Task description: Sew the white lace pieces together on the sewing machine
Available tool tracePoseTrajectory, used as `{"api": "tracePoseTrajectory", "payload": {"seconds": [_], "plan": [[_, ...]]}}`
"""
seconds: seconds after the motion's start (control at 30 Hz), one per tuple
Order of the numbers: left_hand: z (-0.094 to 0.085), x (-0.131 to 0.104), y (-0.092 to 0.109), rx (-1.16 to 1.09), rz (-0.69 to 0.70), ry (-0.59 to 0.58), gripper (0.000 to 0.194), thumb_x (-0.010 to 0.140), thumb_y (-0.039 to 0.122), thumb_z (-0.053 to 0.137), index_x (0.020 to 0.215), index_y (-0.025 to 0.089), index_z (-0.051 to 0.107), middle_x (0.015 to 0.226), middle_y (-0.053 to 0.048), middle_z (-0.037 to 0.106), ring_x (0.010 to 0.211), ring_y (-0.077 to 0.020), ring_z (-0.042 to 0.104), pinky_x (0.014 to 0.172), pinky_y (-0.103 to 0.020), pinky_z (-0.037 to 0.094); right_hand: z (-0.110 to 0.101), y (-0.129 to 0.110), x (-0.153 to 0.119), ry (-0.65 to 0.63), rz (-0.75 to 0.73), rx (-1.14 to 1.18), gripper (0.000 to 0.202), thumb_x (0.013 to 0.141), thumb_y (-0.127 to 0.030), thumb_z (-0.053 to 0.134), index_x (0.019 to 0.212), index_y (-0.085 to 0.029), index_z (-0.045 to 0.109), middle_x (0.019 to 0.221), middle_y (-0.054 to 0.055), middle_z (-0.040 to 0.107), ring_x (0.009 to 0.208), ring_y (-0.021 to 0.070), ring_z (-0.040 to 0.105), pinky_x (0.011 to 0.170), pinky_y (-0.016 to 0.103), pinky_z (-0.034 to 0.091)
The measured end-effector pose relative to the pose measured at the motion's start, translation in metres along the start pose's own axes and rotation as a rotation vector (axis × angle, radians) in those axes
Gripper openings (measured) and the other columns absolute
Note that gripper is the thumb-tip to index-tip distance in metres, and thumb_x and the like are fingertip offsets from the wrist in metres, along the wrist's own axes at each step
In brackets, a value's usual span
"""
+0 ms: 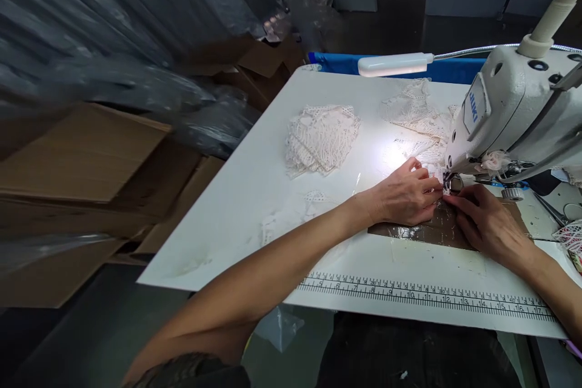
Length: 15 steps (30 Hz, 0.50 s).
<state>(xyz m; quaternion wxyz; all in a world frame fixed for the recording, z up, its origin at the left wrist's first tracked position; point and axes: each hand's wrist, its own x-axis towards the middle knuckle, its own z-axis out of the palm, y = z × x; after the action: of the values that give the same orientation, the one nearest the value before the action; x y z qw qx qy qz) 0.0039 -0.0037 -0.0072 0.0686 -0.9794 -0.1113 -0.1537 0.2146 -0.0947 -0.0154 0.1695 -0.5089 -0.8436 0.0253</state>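
At the needle area of a white sewing machine, my left hand has its fingers curled and pressed on white lace, just left of the presser foot. Close in front of the foot, my right hand pinches the near edge of the lace. Little of the lace between the fingertips shows. Under both hands lies a brown taped plate. More lace is spread behind the left hand, and a lace pile sits further left on the white table.
A lit lamp hangs over the table's back edge. Loose lace pieces lie near my left forearm. A printed ruler runs along the front edge. Scissors lie at the right. Cardboard boxes stand left of the table.
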Motion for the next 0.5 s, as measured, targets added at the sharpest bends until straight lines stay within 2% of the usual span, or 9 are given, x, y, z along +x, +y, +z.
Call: {"api": "tracePoseTrajectory", "payload": {"seconds": [0.17,0.27,0.4,0.5], "plan": [[-0.002,0.000,-0.001,-0.026,-0.036,-0.024,0.032,0.097,0.028,0.037,0.097,0.015,0.066,0.105,-0.007,0.067,0.080,-0.0180,0.056,0.083,-0.039,0.038,0.000,-0.003,0.006,-0.016,0.024,-0.126,0.041,0.092,-0.026,0.034,0.119,-0.020,0.064,0.098,0.014,0.057,0.067,0.0180,0.055,0.043,0.026,0.042],[-0.003,0.000,-0.001,-0.026,-0.059,-0.056,0.034,0.098,0.030,0.036,0.100,0.014,0.066,0.110,-0.009,0.065,0.083,-0.0189,0.056,0.083,-0.040,0.037,0.003,-0.005,0.009,-0.039,0.051,-0.159,0.039,0.090,-0.025,0.035,0.116,-0.022,0.064,0.095,0.013,0.057,0.063,0.0166,0.053,0.041,0.024,0.037],[-0.004,0.000,-0.002,-0.022,-0.085,-0.110,0.038,0.098,0.035,0.035,0.105,0.013,0.065,0.112,-0.011,0.063,0.086,-0.0207,0.054,0.076,-0.039,0.036,0.004,-0.005,0.007,-0.024,0.085,-0.166,0.036,0.089,-0.027,0.037,0.112,-0.022,0.065,0.095,0.012,0.058,0.057,0.0149,0.051,0.040,0.025,0.035],[-0.004,0.000,-0.003,-0.024,-0.085,-0.127,0.040,0.098,0.038,0.036,0.109,0.011,0.064,0.112,-0.011,0.062,0.085,-0.0206,0.053,0.073,-0.038,0.035,-0.005,-0.001,0.006,0.040,0.122,-0.056,0.035,0.092,-0.032,0.037,0.112,-0.022,0.064,0.095,0.012,0.062,0.065,0.0186,0.059,0.045,0.028,0.044]]}}
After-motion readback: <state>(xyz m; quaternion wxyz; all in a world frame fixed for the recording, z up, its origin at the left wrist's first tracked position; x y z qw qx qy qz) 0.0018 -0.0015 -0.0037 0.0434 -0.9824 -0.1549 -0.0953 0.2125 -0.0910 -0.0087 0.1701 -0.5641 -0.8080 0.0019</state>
